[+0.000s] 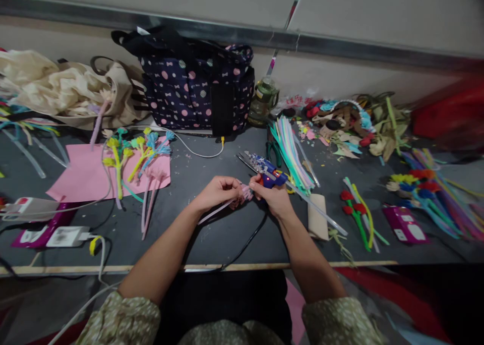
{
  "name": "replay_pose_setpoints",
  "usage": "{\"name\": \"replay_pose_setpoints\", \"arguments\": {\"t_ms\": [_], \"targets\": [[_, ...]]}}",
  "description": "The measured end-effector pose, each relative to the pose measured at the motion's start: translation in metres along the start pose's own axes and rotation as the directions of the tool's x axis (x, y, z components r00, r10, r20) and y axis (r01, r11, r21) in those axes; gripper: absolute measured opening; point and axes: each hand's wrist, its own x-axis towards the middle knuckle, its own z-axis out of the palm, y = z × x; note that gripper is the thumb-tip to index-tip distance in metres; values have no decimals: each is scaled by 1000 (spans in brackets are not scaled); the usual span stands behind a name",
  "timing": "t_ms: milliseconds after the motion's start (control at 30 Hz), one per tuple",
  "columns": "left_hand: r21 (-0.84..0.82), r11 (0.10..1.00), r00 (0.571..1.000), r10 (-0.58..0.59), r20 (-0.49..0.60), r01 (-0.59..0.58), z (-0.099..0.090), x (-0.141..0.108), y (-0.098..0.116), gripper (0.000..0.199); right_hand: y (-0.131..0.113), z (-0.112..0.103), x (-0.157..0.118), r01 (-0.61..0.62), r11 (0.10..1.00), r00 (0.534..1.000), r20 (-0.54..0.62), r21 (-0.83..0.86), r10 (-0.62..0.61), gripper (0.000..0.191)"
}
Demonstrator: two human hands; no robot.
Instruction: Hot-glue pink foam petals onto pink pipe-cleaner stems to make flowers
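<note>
Near the front middle of the dark table, my left hand point(221, 192) pinches a pale pink pipe-cleaner flower point(238, 199), its stem slanting down to the left. My right hand point(275, 196) is wrapped around a blue glue gun point(267, 171) with a small lit red light. A clear glue stick point(321, 213) sticks out of its back toward the lower right. The right fingertips are close to the pink flower; whether they touch it I cannot tell. Metal blades point(245, 164), apparently of scissors, show beside the gun's front.
Pipe-cleaner flowers point(119, 161) lie on pink paper point(86, 168) at left. Pipe cleaners point(291, 151) and green-handled pliers point(273, 151) lie behind the gun. Red flowers point(351, 204) are at right. A patterned bag point(181, 88) and green bottle point(263, 102) stand behind. A black cable point(245, 246) crosses the front edge.
</note>
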Motion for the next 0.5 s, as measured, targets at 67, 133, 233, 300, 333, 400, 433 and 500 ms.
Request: {"name": "replay_pose_setpoints", "arguments": {"t_ms": [67, 133, 233, 300, 333, 400, 433, 500], "targets": [[8, 1000, 1000, -4, -5, 4, 1, 0, 1, 14, 1, -1, 0, -2, 1000, 1000, 2, -25, 3, 26], [13, 1000, 1000, -4, -8, 4, 1, 0, 2, 13, 1, -1, 0, -10, 998, 1000, 3, -55, 10, 25], [10, 1000, 1000, 1, -3, -1, 1, 0, 1, 12, 1, -1, 0, -23, 995, 1000, -6, -100, 23, 23], [14, 1000, 1000, 3, 1, -3, 0, 0, 1, 12, 1, -1, 0, -28, 993, 1000, -12, -114, 27, 23], [20, 1000, 1000, 4, -2, -4, 0, 0, 1, 13, 1, -1, 0, -27, 993, 1000, -12, -111, 25, 23], [32, 999, 1000, 2, -19, -2, 0, 0, 3, 15, 1, -1, 0, -11, 996, 1000, -3, -92, 11, 24], [34, 999, 999, 1, -33, 0, 0, 0, 3, 17, 1, -1, 0, 4, 997, 1000, 2, -77, -4, 24], [30, 1000, 998, -2, -66, 4, 1, -1, 6, 21, 1, -1, 0, 43, 999, 999, -1, -30, -43, 26]]}}
